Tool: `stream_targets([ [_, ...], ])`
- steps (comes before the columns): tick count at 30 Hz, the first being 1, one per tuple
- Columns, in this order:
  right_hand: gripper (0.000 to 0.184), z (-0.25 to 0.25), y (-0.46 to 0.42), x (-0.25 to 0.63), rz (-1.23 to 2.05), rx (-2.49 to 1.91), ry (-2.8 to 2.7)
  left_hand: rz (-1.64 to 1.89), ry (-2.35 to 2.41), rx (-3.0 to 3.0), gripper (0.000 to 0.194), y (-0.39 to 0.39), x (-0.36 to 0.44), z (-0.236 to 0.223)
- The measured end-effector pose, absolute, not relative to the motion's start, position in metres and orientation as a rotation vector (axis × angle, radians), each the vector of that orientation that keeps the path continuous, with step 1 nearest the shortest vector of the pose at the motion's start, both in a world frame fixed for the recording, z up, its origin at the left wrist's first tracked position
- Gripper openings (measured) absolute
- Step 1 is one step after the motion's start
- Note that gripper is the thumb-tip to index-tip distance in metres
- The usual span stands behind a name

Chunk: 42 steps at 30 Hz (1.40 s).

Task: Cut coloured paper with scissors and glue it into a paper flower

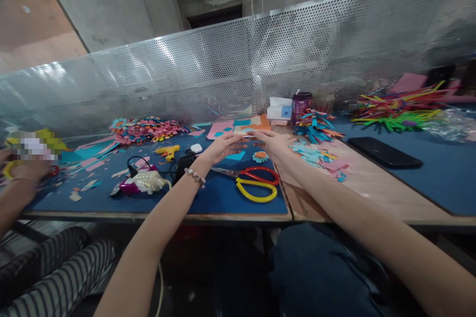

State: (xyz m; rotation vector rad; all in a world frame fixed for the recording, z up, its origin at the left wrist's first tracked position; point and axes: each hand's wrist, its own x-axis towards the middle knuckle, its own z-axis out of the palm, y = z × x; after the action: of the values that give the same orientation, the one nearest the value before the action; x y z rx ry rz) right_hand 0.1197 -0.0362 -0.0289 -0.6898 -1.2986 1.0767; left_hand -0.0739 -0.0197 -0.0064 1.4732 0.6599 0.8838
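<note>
My left hand (229, 144) and right hand (268, 142) nearly meet, pinching or not I cannot tell, by the paper (220, 129) towards the worktop's (208, 203) back edge, scissors (238, 174) nearer its front edge.

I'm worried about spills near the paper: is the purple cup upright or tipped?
Upright: the purple cup stands with its dark lid uppermost, beside the tissue box.

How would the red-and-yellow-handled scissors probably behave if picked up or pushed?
The scissors lie flat on the blue mat, so a push would likely slide or turn them rather than roll them. Their blades look metallic, suggesting stiffness and some weight at that end. With the handle loops spread, lifting by only the yellow loop might let the other half swing.
</note>
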Motion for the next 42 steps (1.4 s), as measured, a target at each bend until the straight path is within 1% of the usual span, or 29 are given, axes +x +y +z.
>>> stream_targets([
  [7, 0.034, -0.028, -0.041, 0.118, 0.972, -0.771, -1.355, 0.819, 0.708, 1.437, 0.038, -0.020, -0.071, -0.005],
  [12, 0.028, -0.026, -0.044, 0.118, 0.758, -0.845, -1.508, 0.774, 0.682, 1.387, 0.044, -0.023, -0.071, -0.002],
  [16, 0.023, -0.023, -0.049, 0.115, 0.594, -0.846, -1.592, 0.730, 0.630, 1.338, 0.042, -0.024, -0.072, -0.002],
  [19, 0.019, -0.024, -0.050, 0.113, 0.541, -0.826, -1.571, 0.690, 0.595, 1.311, 0.041, -0.026, -0.072, -0.001],
  [22, 0.018, -0.028, -0.047, 0.111, 0.618, -0.808, -1.459, 0.652, 0.569, 1.315, 0.042, -0.028, -0.072, 0.001],
  [25, 0.019, -0.031, -0.046, 0.108, 0.778, -0.775, -1.343, 0.616, 0.548, 1.328, 0.043, -0.029, -0.072, 0.003],
  [28, 0.024, -0.032, -0.047, 0.106, 0.993, -0.720, -1.218, 0.586, 0.531, 1.331, 0.043, -0.029, -0.073, 0.003],
  [31, 0.031, -0.034, -0.047, 0.109, 1.142, -0.681, -1.143, 0.575, 0.536, 1.346, 0.038, -0.030, -0.073, 0.002],
  [35, 0.036, -0.036, -0.041, 0.116, 1.149, -0.695, -1.080, 0.591, 0.536, 1.375, 0.036, -0.033, -0.073, 0.003],
  [42, 0.036, -0.034, -0.028, 0.126, 1.159, -0.672, -1.072, 0.614, 0.539, 1.380, 0.035, -0.034, -0.074, 0.005],
])
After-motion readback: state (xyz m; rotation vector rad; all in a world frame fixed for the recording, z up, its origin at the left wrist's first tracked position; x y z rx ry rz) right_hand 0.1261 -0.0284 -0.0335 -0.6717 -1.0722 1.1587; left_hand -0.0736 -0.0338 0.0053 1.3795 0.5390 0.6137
